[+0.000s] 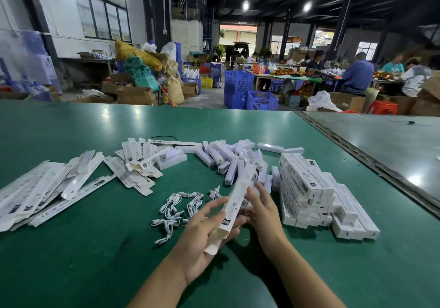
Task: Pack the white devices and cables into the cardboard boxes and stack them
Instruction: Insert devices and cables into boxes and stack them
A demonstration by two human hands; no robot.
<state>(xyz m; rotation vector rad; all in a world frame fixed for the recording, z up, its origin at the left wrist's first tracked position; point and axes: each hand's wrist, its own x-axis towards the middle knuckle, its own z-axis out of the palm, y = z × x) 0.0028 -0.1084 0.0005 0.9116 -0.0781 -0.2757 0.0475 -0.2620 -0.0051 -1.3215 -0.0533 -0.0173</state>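
A long white cardboard box (234,204) is held slanted over the green table (95,248), its open flap end pointing down toward me. My left hand (207,233) cradles its lower part, fingers curled round it. My right hand (260,208) rests against the box's right side, fingers extended along it. A pile of loose white devices (228,158) lies behind the box. Several coiled white cables (177,208) lie left of my hands. A stack of packed boxes (316,193) stands on the right.
Flat unfolded box blanks (47,188) spread over the left of the table, with more near the middle (138,162). A second grey table (392,138) adjoins at the right. Blue crates (250,93), sacks and seated people fill the hall beyond.
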